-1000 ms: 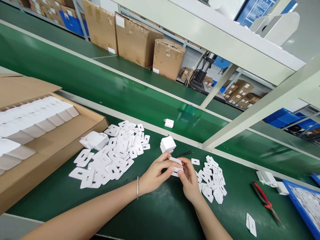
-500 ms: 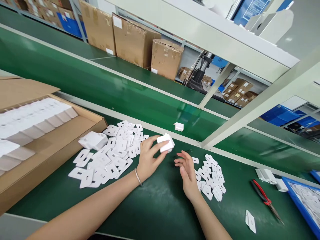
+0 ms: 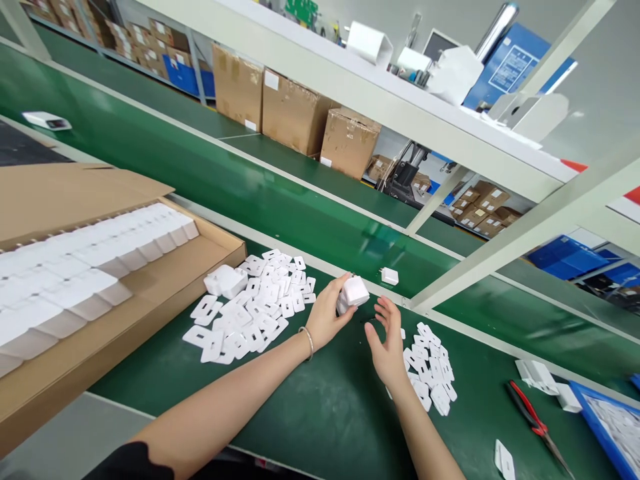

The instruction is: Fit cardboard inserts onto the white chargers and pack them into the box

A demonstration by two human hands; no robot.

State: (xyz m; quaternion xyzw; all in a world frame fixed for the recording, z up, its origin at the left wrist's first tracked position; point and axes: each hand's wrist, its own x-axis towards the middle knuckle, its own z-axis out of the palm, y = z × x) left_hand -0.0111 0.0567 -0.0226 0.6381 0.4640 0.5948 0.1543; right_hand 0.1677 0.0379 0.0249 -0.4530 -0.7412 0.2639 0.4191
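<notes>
- The left hand is grasping white blocks between thumb and fingers; it seems more than one piece, but I cannot tell how many.
- These blocks are in the middle of the scene, lifted at the near side of the pale rail.
- The right hand is released: its fingers are bent and apart, near the blocks, and nothing is seen between them.
- A thin dark tool lies on the green surface between the two hands, partly hidden.
- Beyond the rail, a white plug adapter lies on the green belt, with its pins to the left.
- To the left of the left hand there is a large loose pile of flat white plates with slots; the plates overlap each other.
- At the back left edge of this pile stand some white housings, close together.
- Farther left is an open carton, which contains rows of white boxes.
- A smaller pile of slotted plates lies just beside the right hand and wrist, on the right.
- Farther right are red and black pliers, white pieces near the rail, and a blue-edged tray.
</notes>
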